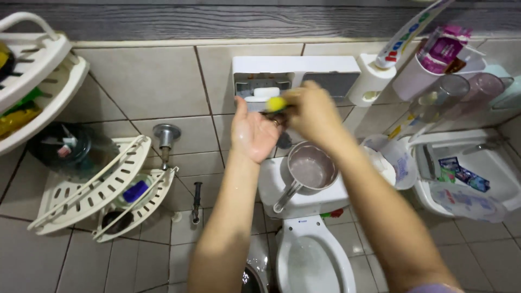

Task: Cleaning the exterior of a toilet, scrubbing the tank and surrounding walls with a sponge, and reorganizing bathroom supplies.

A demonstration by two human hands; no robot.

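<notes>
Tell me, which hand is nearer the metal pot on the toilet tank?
Right. The right hand is almost directly above the metal pot, holding a small yellow object. The left hand, palm open, is up and off to the pot's left.

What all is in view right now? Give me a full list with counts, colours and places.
yellow object: one, yellow, at the right hand's fingertips over the left palm
metal pot: one, silver with a long handle, on the toilet tank
toilet: one, white, bottom centre
wall dispenser: one, white, on the tiled wall behind the hands
corner shelf: one, white, lower left
upper rack: one, white, top left
tap: one, metal, on the left wall
sink: one, white, right, sachets inside
tumblers: two, clear, upper right
left hand: one, palm open
right hand: one, pinching the yellow object
</notes>
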